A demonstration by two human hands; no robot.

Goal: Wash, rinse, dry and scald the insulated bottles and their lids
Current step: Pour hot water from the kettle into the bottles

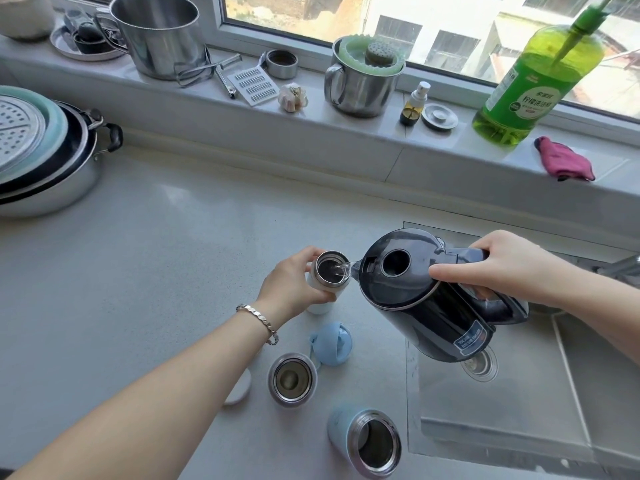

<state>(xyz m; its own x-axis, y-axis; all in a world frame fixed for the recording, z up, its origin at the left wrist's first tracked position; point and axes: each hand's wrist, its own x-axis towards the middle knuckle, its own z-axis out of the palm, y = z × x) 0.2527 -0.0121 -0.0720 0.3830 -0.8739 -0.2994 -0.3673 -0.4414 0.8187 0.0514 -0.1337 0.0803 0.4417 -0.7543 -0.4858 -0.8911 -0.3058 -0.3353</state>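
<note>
The left hand has its fingers curled round the white bottle, which stands upright on the tabletop just beside the sink rim, about midway between the front and back edges. The right hand grips the handle of the dark kettle, which is tipped so that a thin stream of water falls into the bottle's narrow steel mouth. This looks like the scalding step.

The main risk is a burn. The left fingers sit high, close to the mouth, so a wavering spout or an overfilled bottle would send hot water straight over them. A heavier tilt could also surge past the small opening.

Nearer the front edge, 2 more open bottles stand close together, a steel bottle and a pale blue bottle. A blue lid lies between them and the white bottle, and a white lid is half hidden under the left forearm. Drawing that arm back low could knock any of them over.

The kettle's body hangs over the sink, so drips there do no harm. There is room to move toward the back edge and leftward, as far as the stacked pans.
</note>
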